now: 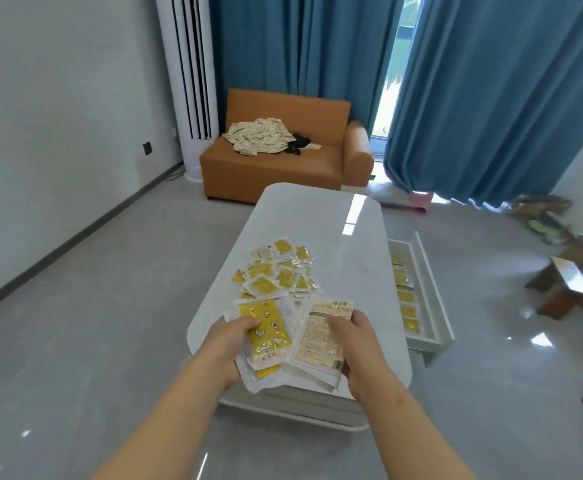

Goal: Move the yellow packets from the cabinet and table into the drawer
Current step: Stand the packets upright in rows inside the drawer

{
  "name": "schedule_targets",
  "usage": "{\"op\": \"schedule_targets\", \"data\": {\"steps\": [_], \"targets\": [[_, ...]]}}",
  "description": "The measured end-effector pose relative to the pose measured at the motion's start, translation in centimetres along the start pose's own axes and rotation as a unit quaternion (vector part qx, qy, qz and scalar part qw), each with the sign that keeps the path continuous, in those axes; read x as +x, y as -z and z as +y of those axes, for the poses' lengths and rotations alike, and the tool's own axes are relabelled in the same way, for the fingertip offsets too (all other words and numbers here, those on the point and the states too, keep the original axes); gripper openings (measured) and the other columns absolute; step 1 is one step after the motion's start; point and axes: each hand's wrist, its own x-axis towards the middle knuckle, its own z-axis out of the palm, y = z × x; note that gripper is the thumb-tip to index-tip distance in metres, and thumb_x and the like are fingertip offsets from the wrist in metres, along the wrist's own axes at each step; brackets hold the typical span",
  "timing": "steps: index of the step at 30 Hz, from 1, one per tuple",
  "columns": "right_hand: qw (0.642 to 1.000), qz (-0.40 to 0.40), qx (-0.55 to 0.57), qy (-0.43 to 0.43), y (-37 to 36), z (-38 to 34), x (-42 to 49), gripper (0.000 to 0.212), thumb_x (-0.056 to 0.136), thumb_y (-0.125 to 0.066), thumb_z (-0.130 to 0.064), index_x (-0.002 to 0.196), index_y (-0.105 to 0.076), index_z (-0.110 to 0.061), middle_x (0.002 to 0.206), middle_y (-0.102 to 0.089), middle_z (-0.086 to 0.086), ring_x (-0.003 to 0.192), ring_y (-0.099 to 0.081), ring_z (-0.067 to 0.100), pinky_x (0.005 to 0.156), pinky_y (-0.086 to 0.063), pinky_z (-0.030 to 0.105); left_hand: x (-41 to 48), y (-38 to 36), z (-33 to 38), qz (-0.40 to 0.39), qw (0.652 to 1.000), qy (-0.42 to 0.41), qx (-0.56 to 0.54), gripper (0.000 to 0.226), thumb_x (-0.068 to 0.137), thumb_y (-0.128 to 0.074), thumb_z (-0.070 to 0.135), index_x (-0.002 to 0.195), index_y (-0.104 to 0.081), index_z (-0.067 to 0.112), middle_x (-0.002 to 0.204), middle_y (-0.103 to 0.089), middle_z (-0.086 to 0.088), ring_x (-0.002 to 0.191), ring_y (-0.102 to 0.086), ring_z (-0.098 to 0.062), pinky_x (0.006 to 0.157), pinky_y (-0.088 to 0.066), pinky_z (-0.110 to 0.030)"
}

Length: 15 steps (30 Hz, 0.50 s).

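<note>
While in hands (pixel 229 344) (pixel 357 348), 2 packet stacks (pixel 265 336) (pixel 319 341)

Both bare forearms reach forward and draw toward each other over the near end of the white table (pixel 317 220). The left hand (pixel 229 344) sits above the table's near left corner, thumb pressed flat on top of a stack of yellow packets (pixel 265 336), fingers hidden beneath. The right hand (pixel 359 348) is above the table's near edge, fingers curled over the pale-faced packets (pixel 317 344) from their right side.
</note>
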Motion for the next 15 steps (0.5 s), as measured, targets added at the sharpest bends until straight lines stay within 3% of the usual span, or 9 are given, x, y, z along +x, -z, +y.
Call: {"op": "schedule_targets", "data": {"steps": [2,5,7,11,15], "targets": [[1.000,0.016,0.002,0.006,6.2,-1.6,1.2,0.018,0.095,-0.046,-0.010,0.110,-0.052,-0.019,0.104,-0.065,0.005,0.085,-0.066,0.018,0.060,-0.053,0.029,-0.3,-6.2,-1.8,-0.013,1.000,0.004,0.001,0.010,0.089,-0.056,0.002,0.098,-0.054,0.007,0.102,-0.066,-0.019,0.096,-0.063,-0.035,0.093,-0.048,-0.055],[1.000,0.029,-0.003,0.009,13.3,-3.5,2.6,0.018,0.095,-0.047,-0.010,0.108,-0.054,-0.019,0.102,-0.066,0.005,0.086,-0.066,0.019,0.066,-0.055,0.031,0.8,-12.7,-4.6,-0.020,0.999,0.001,0.025,0.044,0.082,-0.066,0.011,0.123,-0.053,0.007,0.116,-0.064,-0.016,0.103,-0.063,-0.034,0.095,-0.048,-0.052],[0.999,0.041,-0.004,0.018,18.3,-5.1,3.9,0.018,0.095,-0.047,-0.009,0.109,-0.054,-0.018,0.098,-0.066,0.004,0.083,-0.065,0.018,0.067,-0.056,0.032,1.7,-17.6,-6.3,-0.027,0.998,0.007,0.048,0.060,0.075,-0.071,0.016,0.129,-0.048,0.008,0.118,-0.063,-0.014,0.102,-0.063,-0.032,0.094,-0.049,-0.050],[0.997,0.065,-0.007,0.027,26.6,-7.5,7.5,0.016,0.095,-0.048,-0.010,0.103,-0.053,-0.023,0.092,-0.065,-0.001,0.077,-0.064,0.014,0.051,-0.049,0.024,2.2,-27.2,-8.4,-0.027,0.996,0.002,0.085,0.019,0.085,-0.064,0.006,0.103,-0.060,0.007,0.094,-0.067,-0.014,0.089,-0.064,-0.030,0.088,-0.052,-0.046],[0.995,0.099,-0.020,0.019,33.5,-8.9,13.1,0.020,0.094,-0.049,-0.008,0.111,-0.055,-0.016,0.097,-0.066,0.003,0.082,-0.065,0.018,0.056,-0.052,0.027,6.2,-35.9,-10.2,-0.051,0.993,0.004,0.110,0.019,0.085,-0.062,0.003,0.104,-0.062,0.003,0.090,-0.068,-0.015,0.077,-0.065,-0.029,0.064,-0.052,-0.035]]}}
